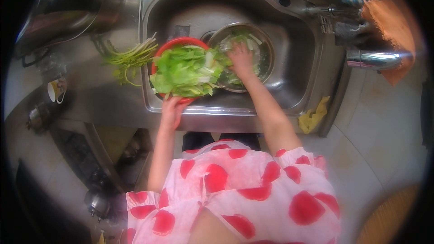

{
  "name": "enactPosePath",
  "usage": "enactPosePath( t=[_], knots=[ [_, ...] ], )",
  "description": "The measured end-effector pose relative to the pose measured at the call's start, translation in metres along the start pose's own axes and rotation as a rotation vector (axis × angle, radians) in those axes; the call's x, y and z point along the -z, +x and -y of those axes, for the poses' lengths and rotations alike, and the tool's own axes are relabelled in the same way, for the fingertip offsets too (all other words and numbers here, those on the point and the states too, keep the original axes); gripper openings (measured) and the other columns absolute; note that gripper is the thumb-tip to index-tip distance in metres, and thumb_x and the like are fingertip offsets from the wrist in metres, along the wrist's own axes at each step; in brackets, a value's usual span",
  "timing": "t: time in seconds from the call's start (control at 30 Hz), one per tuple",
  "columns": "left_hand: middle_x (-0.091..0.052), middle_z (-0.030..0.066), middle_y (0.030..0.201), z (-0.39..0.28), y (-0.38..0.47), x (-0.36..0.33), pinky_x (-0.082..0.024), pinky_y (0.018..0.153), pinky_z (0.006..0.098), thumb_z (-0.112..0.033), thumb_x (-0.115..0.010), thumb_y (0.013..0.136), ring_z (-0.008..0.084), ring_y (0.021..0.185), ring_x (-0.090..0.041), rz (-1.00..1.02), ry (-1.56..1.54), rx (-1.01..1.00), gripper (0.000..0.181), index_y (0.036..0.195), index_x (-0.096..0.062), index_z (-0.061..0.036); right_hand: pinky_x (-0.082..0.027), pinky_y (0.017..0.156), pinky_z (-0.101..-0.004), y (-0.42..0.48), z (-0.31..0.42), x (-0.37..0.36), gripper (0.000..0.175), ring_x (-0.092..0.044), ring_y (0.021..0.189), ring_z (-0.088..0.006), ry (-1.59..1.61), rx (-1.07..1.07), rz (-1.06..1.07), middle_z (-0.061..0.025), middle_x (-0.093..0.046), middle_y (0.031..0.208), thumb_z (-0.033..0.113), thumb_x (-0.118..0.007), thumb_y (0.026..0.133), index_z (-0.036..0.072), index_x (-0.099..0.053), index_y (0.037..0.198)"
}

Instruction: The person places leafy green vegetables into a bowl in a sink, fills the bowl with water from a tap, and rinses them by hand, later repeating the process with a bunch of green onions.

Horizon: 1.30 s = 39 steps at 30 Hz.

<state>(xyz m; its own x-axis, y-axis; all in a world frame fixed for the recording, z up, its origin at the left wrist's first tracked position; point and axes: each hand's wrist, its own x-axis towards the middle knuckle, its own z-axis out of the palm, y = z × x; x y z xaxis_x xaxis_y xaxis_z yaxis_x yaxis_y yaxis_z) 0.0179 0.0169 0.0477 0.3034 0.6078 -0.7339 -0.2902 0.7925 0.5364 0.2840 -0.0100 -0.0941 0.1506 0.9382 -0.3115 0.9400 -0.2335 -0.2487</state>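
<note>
My left hand (172, 109) grips the near rim of a red plastic basin (181, 41), which is heaped with green leafy vegetable pieces (186, 69). The basin sits at the left side of the stainless steel sink (295, 91). To its right is a round metal bowl (271, 52) holding water and more leaves. My right hand (242, 56) reaches into this bowl with its fingers spread among the leaves; whether it holds any of them I cannot tell. Part of the drain shows behind the two vessels.
A bunch of green stalks (135, 56) lies on the counter left of the sink. Beyond it stand a mug (57, 89) and a large pot (67, 10). A yellow cloth (314, 116) is at the sink's near right corner. The chrome faucet (376, 59) and an orange cloth (390, 23) are at the right.
</note>
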Motion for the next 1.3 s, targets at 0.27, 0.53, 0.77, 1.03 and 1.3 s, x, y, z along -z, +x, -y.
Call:
enactPosePath(
  t=[0.27,0.53,0.77,1.03,1.3],
  knots=[
    [-0.048,0.0187,0.120,0.002,0.009,-0.021,-0.047,0.091,0.0453,-0.003,-0.047,0.084,0.0314,0.108,-0.053,-0.040,0.064,0.029,0.043,0.125,-0.035,0.0016,-0.041,0.089,-0.0312,-0.026,-0.039,0.067,0.035,-0.055,0.101,-0.0272,0.966,-0.449,-0.334,-0.0134,-0.058,0.107,0.007,-0.065,0.066,-0.001,-0.062,0.100],
    [-0.046,0.0182,0.123,0.016,0.027,-0.063,-0.052,0.086,0.0388,0.001,-0.042,0.085,0.0300,0.107,-0.054,0.172,0.065,0.147,0.049,0.132,-0.026,-0.0017,-0.041,0.090,-0.0364,-0.051,0.059,0.183,0.043,-0.049,0.107,-0.0313,0.671,0.113,-0.439,-0.0123,-0.048,0.117,0.002,-0.071,0.059,0.011,-0.060,0.100],
    [-0.051,0.0157,0.118,0.024,0.024,-0.064,-0.052,0.084,0.0372,-0.008,-0.045,0.088,0.0248,0.100,-0.059,0.197,0.077,0.169,0.046,0.131,-0.029,-0.0031,-0.027,0.092,-0.0613,-0.048,0.085,0.173,0.079,-0.031,0.122,-0.0377,0.221,0.197,-0.231,-0.0163,-0.036,0.132,0.049,-0.076,0.050,0.017,-0.055,0.118],
    [-0.040,0.0226,0.128,0.013,0.026,-0.049,-0.045,0.093,0.0486,0.005,-0.037,0.083,0.0353,0.110,-0.052,0.186,-0.048,0.204,0.051,0.132,-0.023,0.0017,-0.048,0.072,-0.0306,-0.042,0.055,0.206,0.021,-0.060,0.085,-0.0217,0.813,0.092,-0.523,-0.0103,-0.059,0.098,0.011,-0.069,0.074,0.003,-0.063,0.093],
    [-0.038,0.0222,0.130,-0.006,0.023,-0.007,-0.042,0.095,0.0517,0.006,-0.039,0.082,0.0374,0.115,-0.046,0.110,-0.016,0.149,0.053,0.133,-0.023,0.0024,-0.043,0.085,-0.0366,-0.012,-0.057,0.055,0.050,-0.053,0.098,-0.0255,0.491,-0.277,-0.308,-0.0120,-0.053,0.108,0.026,-0.071,0.072,0.007,-0.054,0.115]
  ],
)
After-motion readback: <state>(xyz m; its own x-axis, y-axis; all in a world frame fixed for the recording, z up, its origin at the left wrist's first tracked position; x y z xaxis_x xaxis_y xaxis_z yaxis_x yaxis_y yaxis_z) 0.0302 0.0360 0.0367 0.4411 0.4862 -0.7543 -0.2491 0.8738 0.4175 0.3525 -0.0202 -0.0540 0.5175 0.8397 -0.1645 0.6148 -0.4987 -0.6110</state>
